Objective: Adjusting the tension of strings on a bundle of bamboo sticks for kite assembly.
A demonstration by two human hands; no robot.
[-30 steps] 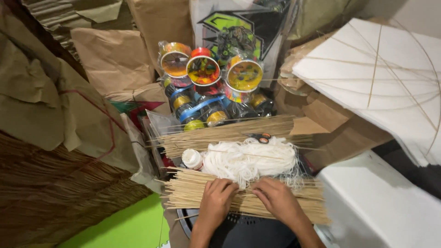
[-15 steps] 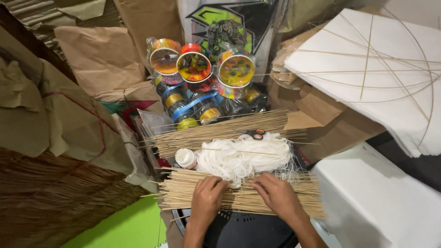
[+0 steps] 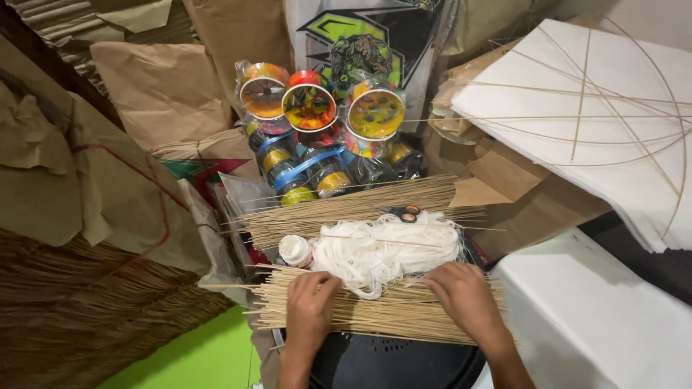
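**Both hands down on the near stick bundle**

Since a second ago, little has shifted: hands stay put, view only nudged. Left hand lies curled over the near bundle of thin sticks, fingers loosely pressing, not clenched. White string heap sits just beyond, between the hands. Right hand rests flat, palm down, on the same bundle's right end.

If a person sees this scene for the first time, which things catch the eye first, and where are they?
The bright spools stand out first, stacked at the top centre in plastic wrap. Below them lies a heap of white string, between two bundles of thin sticks; the left hand and right hand rest on the near bundle. At the upper right lie white paper kites with thin stick frames.
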